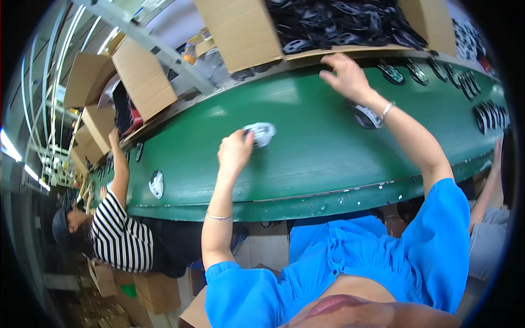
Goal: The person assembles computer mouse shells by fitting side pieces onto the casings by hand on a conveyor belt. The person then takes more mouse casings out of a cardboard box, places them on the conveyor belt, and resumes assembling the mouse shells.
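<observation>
A long, glossy green table curves across the middle of the frame, its front edge scuffed and specked with pale marks. Near its centre lies a blurred white-and-grey oval part; the left hand is closed on its left end with thumb and fingers. The right hand, toward the upper right, is loosely open, fingers parted and bent, with nothing visible in its grip. A black-and-silver oval part lies beside that wrist. At the top centre, a brown cardboard carton brims with black and silver parts. Small dark oval pieces line the table's far edge at upper right. Open brown cartons and a grey metal beam fill the upper left, bright tube lights the far left. A person in a black-and-white striped top sits at lower left.
</observation>
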### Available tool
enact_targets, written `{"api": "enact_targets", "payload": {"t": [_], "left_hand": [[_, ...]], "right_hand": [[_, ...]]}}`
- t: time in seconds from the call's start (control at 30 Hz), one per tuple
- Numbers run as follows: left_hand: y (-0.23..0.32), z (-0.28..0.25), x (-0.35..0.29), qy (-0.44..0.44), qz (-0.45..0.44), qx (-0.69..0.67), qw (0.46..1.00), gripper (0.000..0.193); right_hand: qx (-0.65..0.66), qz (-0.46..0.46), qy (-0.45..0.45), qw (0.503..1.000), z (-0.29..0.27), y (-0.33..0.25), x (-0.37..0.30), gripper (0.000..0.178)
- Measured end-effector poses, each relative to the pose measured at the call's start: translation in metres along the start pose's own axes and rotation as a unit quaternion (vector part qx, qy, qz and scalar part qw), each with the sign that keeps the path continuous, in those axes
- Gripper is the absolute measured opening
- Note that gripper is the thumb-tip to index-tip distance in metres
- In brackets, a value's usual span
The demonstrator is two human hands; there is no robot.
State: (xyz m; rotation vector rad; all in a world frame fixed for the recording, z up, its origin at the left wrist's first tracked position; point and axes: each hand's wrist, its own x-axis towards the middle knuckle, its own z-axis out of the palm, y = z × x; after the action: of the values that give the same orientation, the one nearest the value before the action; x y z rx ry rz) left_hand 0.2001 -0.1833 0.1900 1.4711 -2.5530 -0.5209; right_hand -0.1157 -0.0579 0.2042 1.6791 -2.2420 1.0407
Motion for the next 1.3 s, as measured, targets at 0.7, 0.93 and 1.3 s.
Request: {"api": "enact_targets", "payload": {"t": [0.7,0.93,1.3], "left_hand": [[0.018,0.055,0.041,-0.008,0.153,-0.247,0.957,0.061],[0.072,0.061,0.033,-0.037,0.024,-0.720,0.692,0.036],[0.071,0.094,0.013,-0.108,-0.009,-0.775,0.622,0.041]], "right_hand": [[0.205,0.006,-0.021,0.978,-0.003,0.014,-0.058,0.009],[-0.071,-0.347,-0.110,0.929,-0.011,0.007,-0.110,0.019],[0.121,0.089,-0.260,0.954,0.008,0.016,-0.088,0.029]]}}
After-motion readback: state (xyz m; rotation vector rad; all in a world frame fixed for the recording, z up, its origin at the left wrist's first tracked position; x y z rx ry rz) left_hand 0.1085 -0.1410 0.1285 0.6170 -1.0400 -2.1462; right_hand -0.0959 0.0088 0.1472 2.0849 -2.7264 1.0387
